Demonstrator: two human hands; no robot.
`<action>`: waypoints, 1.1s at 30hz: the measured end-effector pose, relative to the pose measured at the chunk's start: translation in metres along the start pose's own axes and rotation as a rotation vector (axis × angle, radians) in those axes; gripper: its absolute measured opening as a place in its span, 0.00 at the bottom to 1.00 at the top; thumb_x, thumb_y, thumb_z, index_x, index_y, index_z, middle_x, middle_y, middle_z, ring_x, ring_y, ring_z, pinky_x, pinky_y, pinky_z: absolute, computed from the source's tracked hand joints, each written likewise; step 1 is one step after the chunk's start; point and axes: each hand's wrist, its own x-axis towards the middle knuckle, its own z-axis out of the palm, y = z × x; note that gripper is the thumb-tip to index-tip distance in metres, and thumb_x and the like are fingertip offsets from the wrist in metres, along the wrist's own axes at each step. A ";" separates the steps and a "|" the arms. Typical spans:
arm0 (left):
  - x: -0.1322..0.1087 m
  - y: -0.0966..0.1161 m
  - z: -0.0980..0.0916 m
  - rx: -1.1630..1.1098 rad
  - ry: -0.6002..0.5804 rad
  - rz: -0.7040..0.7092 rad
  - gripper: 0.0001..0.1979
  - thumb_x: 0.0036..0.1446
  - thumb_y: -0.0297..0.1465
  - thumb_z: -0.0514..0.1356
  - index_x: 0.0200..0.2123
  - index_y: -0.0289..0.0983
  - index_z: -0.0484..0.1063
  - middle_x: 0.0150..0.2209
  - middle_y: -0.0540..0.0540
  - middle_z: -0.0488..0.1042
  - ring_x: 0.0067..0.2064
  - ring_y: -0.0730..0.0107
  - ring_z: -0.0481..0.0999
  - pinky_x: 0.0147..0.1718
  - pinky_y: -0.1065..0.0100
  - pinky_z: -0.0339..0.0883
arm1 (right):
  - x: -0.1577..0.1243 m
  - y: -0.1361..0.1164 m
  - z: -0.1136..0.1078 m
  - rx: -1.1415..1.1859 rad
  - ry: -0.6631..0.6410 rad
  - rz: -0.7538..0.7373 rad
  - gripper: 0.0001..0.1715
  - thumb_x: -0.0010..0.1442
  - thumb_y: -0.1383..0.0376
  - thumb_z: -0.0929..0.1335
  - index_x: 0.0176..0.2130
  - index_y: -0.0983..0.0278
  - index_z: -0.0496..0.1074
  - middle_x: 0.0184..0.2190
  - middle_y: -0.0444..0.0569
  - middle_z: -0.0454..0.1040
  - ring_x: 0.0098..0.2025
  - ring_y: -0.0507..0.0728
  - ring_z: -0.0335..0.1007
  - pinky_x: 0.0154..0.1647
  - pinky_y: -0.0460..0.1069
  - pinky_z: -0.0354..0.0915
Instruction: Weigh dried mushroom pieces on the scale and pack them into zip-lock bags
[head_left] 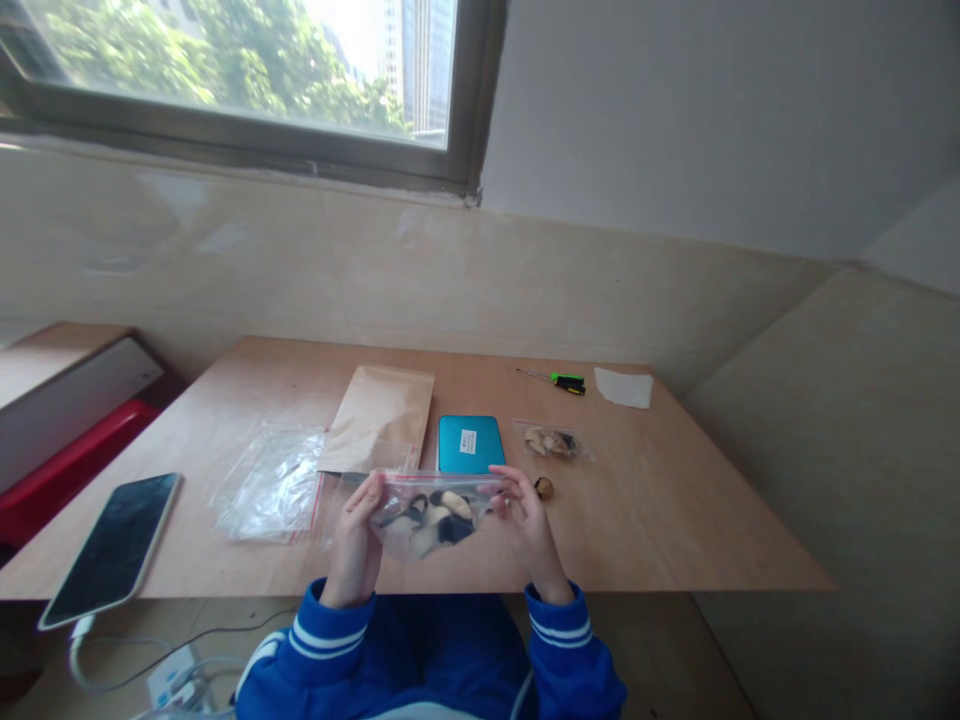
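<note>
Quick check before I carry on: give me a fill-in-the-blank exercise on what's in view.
1. The plastic bag between the left hand and the right hand has a strip coloured ____ along its top.
2. The smartphone lies toward the ____ side of the picture.
3. Of the brown paper envelope and the blue case, the one bearing a white label is the ____.

Missing words: red; left; blue case.

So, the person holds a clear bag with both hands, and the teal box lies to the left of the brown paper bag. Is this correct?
Not the side: the head view shows the teal box to the right of the brown paper bag. The left hand and right hand do hold the clear bag.
</note>
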 end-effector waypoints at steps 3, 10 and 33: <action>-0.004 -0.005 0.007 -0.067 -0.025 -0.083 0.23 0.37 0.45 0.71 0.33 0.34 0.77 0.30 0.47 0.79 0.33 0.66 0.78 0.34 0.68 0.70 | -0.002 0.006 0.015 0.246 -0.139 0.098 0.32 0.49 0.48 0.74 0.49 0.58 0.66 0.45 0.52 0.77 0.47 0.60 0.74 0.45 0.53 0.70; 0.006 -0.003 0.000 0.133 -0.199 -0.151 0.31 0.46 0.53 0.63 0.43 0.32 0.76 0.42 0.37 0.80 0.42 0.57 0.79 0.40 0.63 0.70 | 0.010 0.019 0.000 0.260 0.263 0.237 0.30 0.41 0.53 0.77 0.40 0.62 0.69 0.34 0.48 0.78 0.36 0.58 0.77 0.36 0.51 0.73; 0.040 -0.045 -0.053 1.251 -0.419 0.653 0.21 0.57 0.34 0.56 0.55 0.41 0.66 0.61 0.37 0.63 0.62 0.53 0.63 0.58 0.50 0.60 | -0.003 0.114 -0.044 -0.870 0.322 -0.126 0.17 0.60 0.59 0.62 0.44 0.63 0.74 0.49 0.60 0.68 0.51 0.67 0.65 0.49 0.63 0.62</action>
